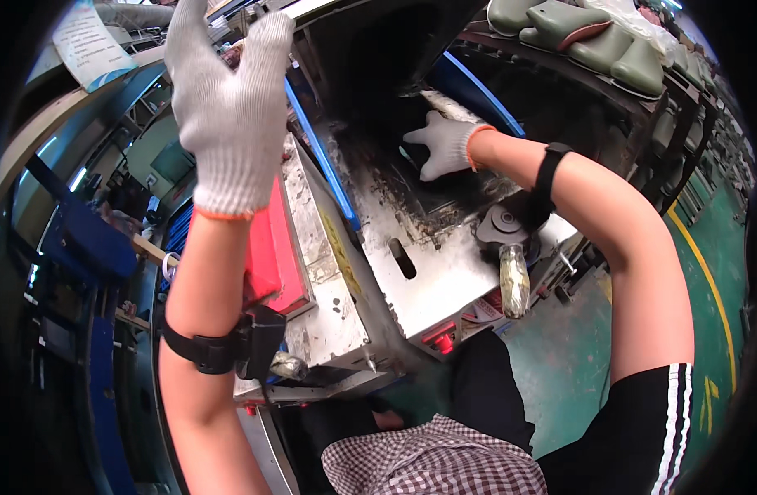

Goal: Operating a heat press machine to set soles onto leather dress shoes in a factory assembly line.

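Observation:
My left hand (228, 124), in a white knit glove with an orange cuff edge, is raised at the upper left. Its thumb and fingers are spread, with nothing seen in them; the fingertips run toward the picture's top edge. Lower and further right, my right hand (446, 148) wears the same kind of glove and reaches over the dark, scuffed bed of a metal machine (395, 285). The fingers there are apart and I see nothing gripped. Right beside that hand lies a pale, worn stick-like piece (449, 106). A blue rail (325, 157) runs between my two hands.
A crank with a tape-wrapped handle (514, 280) juts from the machine's near right corner, close to my right forearm. A red button (439, 337) is on the front. Left of the machine stands a red box (271, 247). Green rubber boots (634, 62) line a rack at the upper right.

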Demonstrator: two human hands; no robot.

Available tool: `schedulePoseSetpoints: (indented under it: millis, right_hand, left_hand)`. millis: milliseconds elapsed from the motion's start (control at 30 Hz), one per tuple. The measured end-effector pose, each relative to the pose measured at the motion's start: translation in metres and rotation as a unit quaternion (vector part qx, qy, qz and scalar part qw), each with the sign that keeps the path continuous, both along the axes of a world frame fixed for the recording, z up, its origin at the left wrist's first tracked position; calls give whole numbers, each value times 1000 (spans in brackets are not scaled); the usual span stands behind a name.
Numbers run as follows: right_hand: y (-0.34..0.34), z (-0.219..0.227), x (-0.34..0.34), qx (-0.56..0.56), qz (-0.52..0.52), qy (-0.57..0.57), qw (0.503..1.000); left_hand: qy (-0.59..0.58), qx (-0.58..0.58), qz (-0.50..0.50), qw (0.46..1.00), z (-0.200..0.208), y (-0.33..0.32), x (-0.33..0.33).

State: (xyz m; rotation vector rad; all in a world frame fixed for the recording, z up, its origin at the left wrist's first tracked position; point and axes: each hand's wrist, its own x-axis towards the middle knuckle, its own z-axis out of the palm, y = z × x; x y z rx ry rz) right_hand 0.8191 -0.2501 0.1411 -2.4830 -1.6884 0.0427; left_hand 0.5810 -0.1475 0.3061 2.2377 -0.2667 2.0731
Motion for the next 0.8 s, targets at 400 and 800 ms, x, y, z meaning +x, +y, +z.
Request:
schedulePoseSetpoints:
  millis: [400,800]
  right_hand:
    - [-13,4,-3,16,-1,40,999]
    - [-147,6,-92,244,146,23,958]
  left_hand:
    - [450,5,81,890,126,29,120]
    - [290,17,-10,957,23,-6,108]
